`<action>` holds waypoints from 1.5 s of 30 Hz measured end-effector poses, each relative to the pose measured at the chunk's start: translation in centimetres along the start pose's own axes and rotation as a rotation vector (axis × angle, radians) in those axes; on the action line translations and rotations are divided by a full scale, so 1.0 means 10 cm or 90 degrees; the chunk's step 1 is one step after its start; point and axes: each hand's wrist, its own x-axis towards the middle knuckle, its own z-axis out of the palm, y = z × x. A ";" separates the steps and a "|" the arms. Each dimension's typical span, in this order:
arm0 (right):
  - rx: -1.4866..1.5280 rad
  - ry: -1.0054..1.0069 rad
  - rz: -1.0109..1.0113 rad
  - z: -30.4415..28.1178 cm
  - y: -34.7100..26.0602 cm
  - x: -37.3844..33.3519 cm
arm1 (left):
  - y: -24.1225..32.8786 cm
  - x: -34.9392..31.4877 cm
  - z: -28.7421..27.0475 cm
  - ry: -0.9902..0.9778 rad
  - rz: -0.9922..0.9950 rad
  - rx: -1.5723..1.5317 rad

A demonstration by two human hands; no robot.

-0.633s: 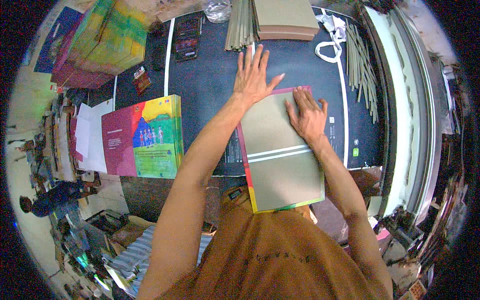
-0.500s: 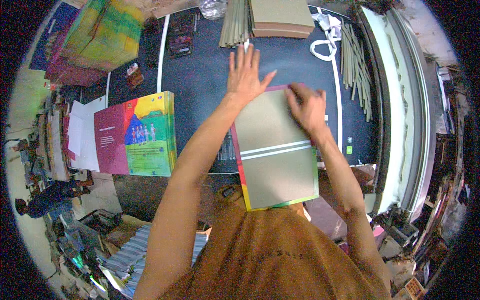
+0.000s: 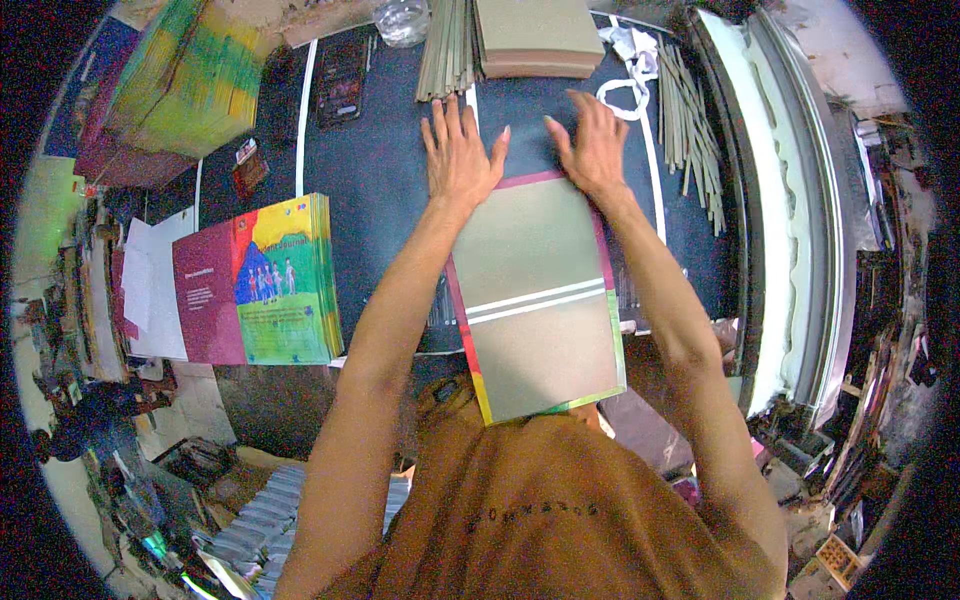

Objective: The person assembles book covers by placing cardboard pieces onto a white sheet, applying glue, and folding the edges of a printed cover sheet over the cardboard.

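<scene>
A book cover (image 3: 535, 235) lies inside up before me, its near end over the table edge against my shirt. It has grey boards, a narrow grey spine strip between two white lines, and coloured margins folded in along its edges. My left hand (image 3: 463, 165) rests flat with fingers spread by the cover's far left corner. At the far right corner, my right hand (image 3: 594, 150) is spread with fingers pointing away, its wrist over the cover's edge. Neither hand grips anything. A stack of printed covers (image 3: 290, 290) in maroon, yellow and green stands at the left.
Beyond my hands are a stack of grey boards (image 3: 540, 35) and a bundle of grey strips (image 3: 448, 55). More loose strips (image 3: 690, 140) and a white ring (image 3: 622, 98) lie right. A phone (image 3: 340, 82) lies far left. A long white-and-metal machine part (image 3: 790, 210) borders the table's right side.
My right hand has left the cover's upper right margin and moved a little farther away, its fingers opening out. The left hand stays spread near the far left corner. The whole view has shifted slightly.
</scene>
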 end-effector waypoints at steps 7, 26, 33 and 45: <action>0.135 -0.107 0.492 -1.98 -0.35 -2.06 | -0.70 -0.08 0.09 0.197 -0.232 -0.518; 0.566 -0.036 0.729 -2.33 -0.51 -3.32 | 0.06 -0.13 -0.23 -0.149 -0.056 -0.580; 0.438 -0.186 0.414 -2.58 -0.02 -1.77 | -0.54 -0.45 -1.77 -0.253 -0.275 -0.382; 0.766 -0.488 0.108 0.29 -2.96 0.57 | -4.07 -1.83 -3.81 0.113 -0.521 -0.005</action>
